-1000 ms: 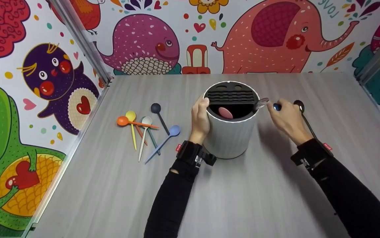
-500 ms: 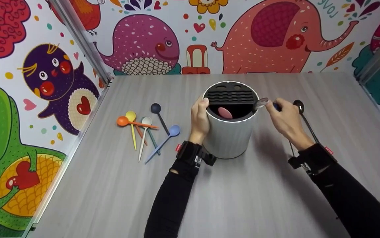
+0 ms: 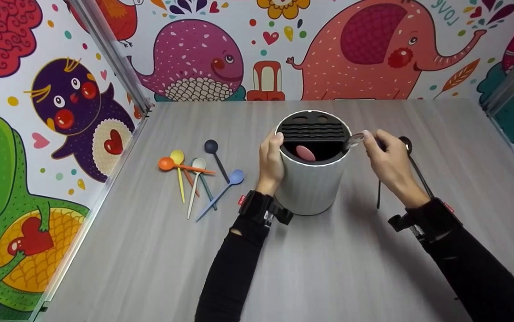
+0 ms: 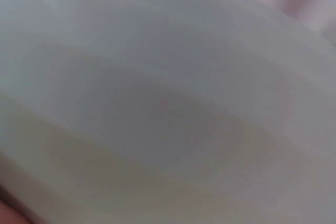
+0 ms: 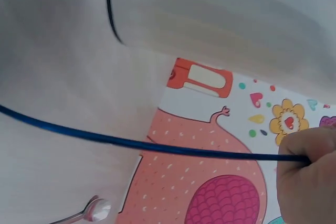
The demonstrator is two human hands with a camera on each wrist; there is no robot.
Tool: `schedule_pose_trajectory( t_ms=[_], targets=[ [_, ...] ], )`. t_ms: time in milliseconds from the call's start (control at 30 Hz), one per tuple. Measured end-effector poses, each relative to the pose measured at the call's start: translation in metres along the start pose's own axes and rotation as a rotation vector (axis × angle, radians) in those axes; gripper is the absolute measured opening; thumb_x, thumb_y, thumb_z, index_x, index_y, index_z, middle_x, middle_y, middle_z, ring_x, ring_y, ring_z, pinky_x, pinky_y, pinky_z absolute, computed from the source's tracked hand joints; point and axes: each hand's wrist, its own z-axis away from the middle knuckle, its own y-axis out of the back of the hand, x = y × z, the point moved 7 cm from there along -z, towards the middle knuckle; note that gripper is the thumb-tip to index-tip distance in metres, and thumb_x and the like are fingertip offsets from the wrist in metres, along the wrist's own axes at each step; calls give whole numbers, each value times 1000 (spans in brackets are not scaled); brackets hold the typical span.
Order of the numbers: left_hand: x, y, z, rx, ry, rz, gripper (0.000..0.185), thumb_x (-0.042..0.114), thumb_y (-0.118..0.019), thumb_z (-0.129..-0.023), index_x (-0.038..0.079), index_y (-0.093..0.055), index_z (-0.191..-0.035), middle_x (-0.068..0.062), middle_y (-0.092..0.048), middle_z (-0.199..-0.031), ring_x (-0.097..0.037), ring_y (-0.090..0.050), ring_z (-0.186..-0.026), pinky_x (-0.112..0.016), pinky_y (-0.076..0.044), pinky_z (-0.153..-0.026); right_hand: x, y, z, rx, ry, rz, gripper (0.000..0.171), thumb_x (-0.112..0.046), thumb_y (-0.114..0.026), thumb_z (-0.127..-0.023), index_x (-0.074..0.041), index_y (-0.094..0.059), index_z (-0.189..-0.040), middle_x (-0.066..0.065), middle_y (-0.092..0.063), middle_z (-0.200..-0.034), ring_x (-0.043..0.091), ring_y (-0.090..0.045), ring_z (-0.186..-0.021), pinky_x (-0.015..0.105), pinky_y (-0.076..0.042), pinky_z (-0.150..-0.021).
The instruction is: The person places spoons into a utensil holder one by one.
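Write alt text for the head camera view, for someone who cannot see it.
A person's left hand holds the side of a white cylindrical utensil holder on a grey table, while the right hand holds a thin-handled spoon at its rim. Six coloured plastic spoons lie to the left; cartoon animal walls surround the table.

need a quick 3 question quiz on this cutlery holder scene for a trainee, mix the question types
1. True or false: the left hand grips the side of the white ribbed cylindrical holder.
2. What does the right hand pinch? A) the orange plastic spoon B) a thin blue-handled utensil C) the holder's black slotted insert
3. Fill in: the loose pile of coloured plastic spoons lies on the grey table to the holder's ____ in the head view.

Key: 1 true; 2 B; 3 left.
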Motion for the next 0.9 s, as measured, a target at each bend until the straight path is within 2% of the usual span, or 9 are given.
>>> schedule_pose_trajectory(
  t_ms=[100,200,467,633,900],
  targets=[
    [0,-1,0,-4,-7,11,54,29,-35,-95,-6,-67,-122,-19,-69,-117,-23,-62,-108,-32,-46,-98,-7,-1,2,-10,-1,-71,41,-27,-58,-103,3,-53,-76,-5,-46,-61,8,-42,-51,21,-34,-45],
    [1,-1,0,-7,-6,21,55,29,-35,-95,-6,-66,-123,-19,-68,-118,-23,-62,-108,-32,-45,-99,-14,-2,3,-29,-4,-187,43,-25,-57,-104,5,-49,-76,-3,-43,-57,6,-40,-46,21,-32,-41],
    [0,-1,1,-12,0,39,55,27,-33,-96,-8,-65,-125,-19,-69,-119,-23,-63,-110,-34,-46,-100,-39,0,8,-94,68,-496,44,-22,-54,-106,5,-39,-73,2,-32,-54,12,-24,-41,28,-18,-38],
    [1,-1,1,-5,11,19,54,27,-33,-96,-6,-67,-121,-18,-69,-116,-20,-63,-107,-32,-47,-98,-56,3,10,-97,110,-605,42,-18,-53,-105,3,-38,-72,2,-27,-55,14,-19,-42,28,-14,-37],
    [0,-1,-1,-1,8,11,53,27,-32,-96,-7,-67,-118,-18,-69,-114,-20,-63,-106,-32,-47,-97,-83,3,13,-177,163,-757,39,-11,-50,-105,5,-36,-72,2,-21,-56,12,-14,-42,28,-11,-35]
  ],
)
